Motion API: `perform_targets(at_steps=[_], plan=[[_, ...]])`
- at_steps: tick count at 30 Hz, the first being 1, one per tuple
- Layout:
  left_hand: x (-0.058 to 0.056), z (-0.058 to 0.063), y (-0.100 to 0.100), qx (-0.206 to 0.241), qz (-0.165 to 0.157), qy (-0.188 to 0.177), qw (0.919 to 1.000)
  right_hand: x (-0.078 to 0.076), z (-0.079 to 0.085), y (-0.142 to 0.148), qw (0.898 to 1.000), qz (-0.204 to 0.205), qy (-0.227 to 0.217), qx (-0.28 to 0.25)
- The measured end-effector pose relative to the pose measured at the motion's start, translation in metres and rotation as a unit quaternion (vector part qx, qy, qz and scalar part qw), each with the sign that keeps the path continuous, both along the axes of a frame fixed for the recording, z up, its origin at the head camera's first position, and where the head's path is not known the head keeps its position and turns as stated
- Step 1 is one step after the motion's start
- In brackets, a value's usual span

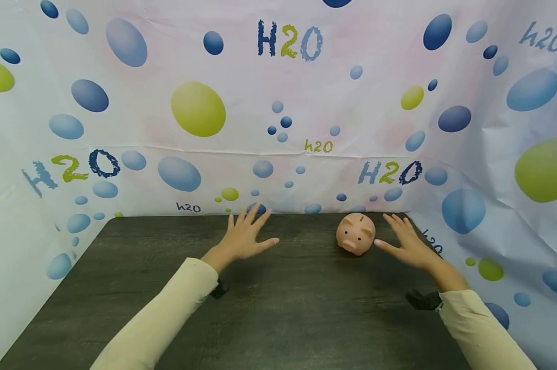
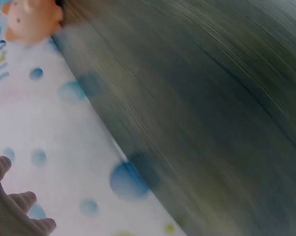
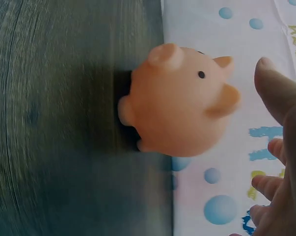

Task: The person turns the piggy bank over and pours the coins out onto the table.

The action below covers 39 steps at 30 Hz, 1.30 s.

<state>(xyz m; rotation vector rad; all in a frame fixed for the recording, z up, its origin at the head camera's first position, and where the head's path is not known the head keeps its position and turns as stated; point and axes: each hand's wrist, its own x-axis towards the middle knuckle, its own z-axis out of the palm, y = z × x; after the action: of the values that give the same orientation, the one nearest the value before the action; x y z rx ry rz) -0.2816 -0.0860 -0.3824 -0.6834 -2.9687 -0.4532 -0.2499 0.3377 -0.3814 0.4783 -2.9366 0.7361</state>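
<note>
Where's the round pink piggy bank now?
In the head view, the pink piggy bank stands right of centre near the far edge of the dark wood-grained table, just left of the right hand.

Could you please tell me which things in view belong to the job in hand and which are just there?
Likely part of the job:
piggy bank, beside the right hand
left hand, fingers spread, holding nothing

Just there:
table
printed backdrop

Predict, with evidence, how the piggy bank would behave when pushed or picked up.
The piggy bank might tip if pushed, since it is round and stands on stubby feet. Its smooth curves could be slippery. The slot on top suggests it is hollow and perhaps light, though any contents are hidden.
</note>
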Motion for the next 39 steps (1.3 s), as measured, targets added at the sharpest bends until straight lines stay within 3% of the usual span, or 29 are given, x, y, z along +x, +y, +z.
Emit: perform_targets(at_steps=[8, 17, 24, 39], plan=[[-0.010, -0.010, 0.073, 0.061, -0.044, -0.058, 0.9954, -0.014, -0.022, -0.006, 0.999, -0.003, -0.019, -0.044], [-0.013, -0.029, 0.131, 0.127, -0.066, -0.110, 0.9835, -0.025, -0.039, -0.011, 0.998, -0.024, -0.026, -0.048], [-0.013, -0.041, 0.154, 0.147, -0.079, -0.132, 0.9771, -0.032, -0.048, -0.017, 0.998, -0.012, -0.013, -0.068], [-0.006, -0.048, 0.176, 0.158, -0.102, -0.155, 0.9697, -0.045, -0.062, -0.021, 0.992, -0.001, 0.003, -0.123]])
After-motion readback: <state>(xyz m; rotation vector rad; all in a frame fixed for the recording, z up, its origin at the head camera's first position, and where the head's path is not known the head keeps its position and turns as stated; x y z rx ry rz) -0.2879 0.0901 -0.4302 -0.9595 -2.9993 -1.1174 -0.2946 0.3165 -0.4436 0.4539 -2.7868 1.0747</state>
